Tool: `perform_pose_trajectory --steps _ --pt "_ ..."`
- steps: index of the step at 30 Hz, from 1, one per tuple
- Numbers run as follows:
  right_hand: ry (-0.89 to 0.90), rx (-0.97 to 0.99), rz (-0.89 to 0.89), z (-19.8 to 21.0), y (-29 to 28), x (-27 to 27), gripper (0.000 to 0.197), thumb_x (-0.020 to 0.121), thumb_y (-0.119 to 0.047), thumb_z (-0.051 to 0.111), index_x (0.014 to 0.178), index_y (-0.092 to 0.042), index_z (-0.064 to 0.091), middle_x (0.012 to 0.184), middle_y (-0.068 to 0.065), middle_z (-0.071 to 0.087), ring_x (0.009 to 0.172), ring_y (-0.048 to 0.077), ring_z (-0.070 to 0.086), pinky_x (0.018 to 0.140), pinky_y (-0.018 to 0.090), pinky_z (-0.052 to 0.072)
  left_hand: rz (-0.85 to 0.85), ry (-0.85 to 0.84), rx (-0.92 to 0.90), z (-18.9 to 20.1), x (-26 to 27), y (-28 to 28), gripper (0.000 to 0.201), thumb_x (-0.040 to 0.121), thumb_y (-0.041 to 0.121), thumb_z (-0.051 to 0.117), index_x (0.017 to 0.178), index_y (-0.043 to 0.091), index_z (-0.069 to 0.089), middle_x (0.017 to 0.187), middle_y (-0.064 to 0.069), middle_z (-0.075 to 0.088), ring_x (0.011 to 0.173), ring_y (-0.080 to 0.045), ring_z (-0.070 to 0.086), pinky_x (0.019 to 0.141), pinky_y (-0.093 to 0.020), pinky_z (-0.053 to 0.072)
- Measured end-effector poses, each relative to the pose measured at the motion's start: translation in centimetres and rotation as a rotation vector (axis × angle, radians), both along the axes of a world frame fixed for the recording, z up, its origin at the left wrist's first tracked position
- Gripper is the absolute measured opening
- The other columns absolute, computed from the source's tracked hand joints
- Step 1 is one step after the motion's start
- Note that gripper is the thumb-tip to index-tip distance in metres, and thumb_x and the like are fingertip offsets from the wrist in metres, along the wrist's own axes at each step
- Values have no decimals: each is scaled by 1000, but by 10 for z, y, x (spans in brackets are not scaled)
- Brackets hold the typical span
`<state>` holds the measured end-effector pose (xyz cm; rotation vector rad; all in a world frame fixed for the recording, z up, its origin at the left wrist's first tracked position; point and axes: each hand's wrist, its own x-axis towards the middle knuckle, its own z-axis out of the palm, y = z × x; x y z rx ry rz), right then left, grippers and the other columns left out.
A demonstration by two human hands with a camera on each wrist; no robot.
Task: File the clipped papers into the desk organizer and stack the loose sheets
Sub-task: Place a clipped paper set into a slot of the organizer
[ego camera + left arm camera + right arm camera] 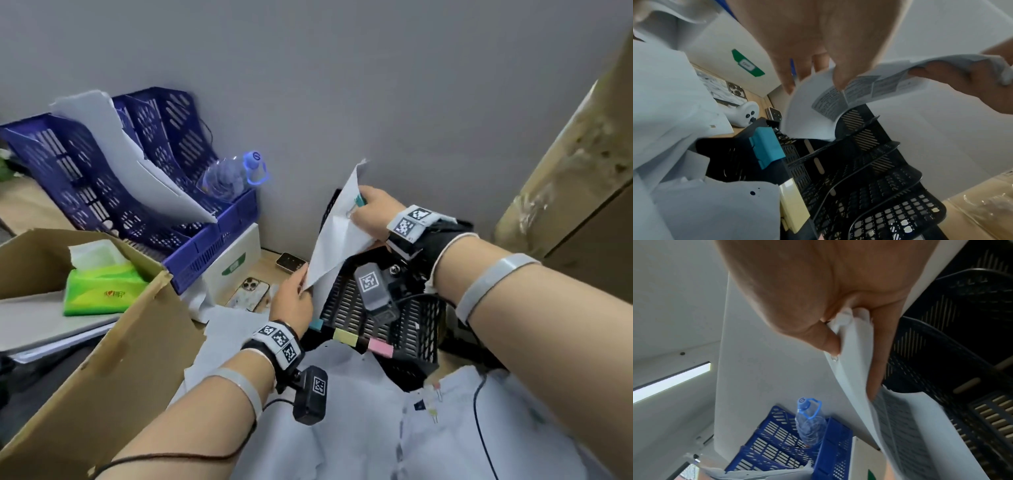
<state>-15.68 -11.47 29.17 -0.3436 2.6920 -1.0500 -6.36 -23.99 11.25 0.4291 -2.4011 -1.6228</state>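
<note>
A clipped bundle of white papers [337, 236] hangs tilted above the black mesh desk organizer [404, 318]. My right hand [359, 212] grips its upper edge beside a teal clip [359, 200]. The lower corner is pinched by my left hand [303, 284]. In the left wrist view the printed papers [818, 113] curve over the organizer's slots [869, 178]. The right wrist view shows thumb and fingers closed round the papers [890, 410]. Loose sheets [359, 428] lie spread on the desk in front of the organizer.
A blue file rack [102, 178] with papers and a water bottle [233, 174] stands at the back left. A cardboard box [102, 377] with a green tissue pack [102, 284] is on the left. A phone [248, 293] and white box [236, 263] sit between.
</note>
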Motion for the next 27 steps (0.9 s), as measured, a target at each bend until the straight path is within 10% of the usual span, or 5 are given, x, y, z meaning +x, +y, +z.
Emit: perform_pose_trajectory --steps 7,14,18,22,27 --pt "-67 -40 -40 -38 -15 -6 40 90 -9 44 128 -19 53 118 9 64 106 32 62 92 49 53 -86 -234 -199 -23 -36 -8 53 94 40 55 145 40 39 117 -2 56 103 -27 61 89 -35 50" --pt "-549 -367 -121 -71 -25 1 29 100 -7 42 125 -21 41 99 9 55 76 30 64 54 32 58 -187 -391 -177 -42 -55 -10 34 100 29 36 96 11 65 103 -20 70 96 -37 67 89 -44 55" --pt "-523 -326 -144 -85 0 10 39 98 -11 48 136 -16 42 119 11 61 98 36 70 77 42 59 -144 -416 -78 -52 -45 -10 39 91 45 41 74 14 56 92 -19 72 87 -38 72 83 -48 59" --pt "-514 -327 -232 -105 49 25 21 97 -13 48 117 -15 54 114 14 66 88 31 70 78 41 56 -250 -425 27 -43 -31 16 33 92 31 56 62 17 60 65 -7 67 70 -33 72 68 -41 59" --pt "-576 -259 -438 -148 141 73 10 96 -16 48 99 -15 58 92 8 68 74 24 66 70 34 53 -685 -621 140 -58 0 90 18 97 19 58 82 11 63 76 -7 68 58 -15 66 55 -22 50"
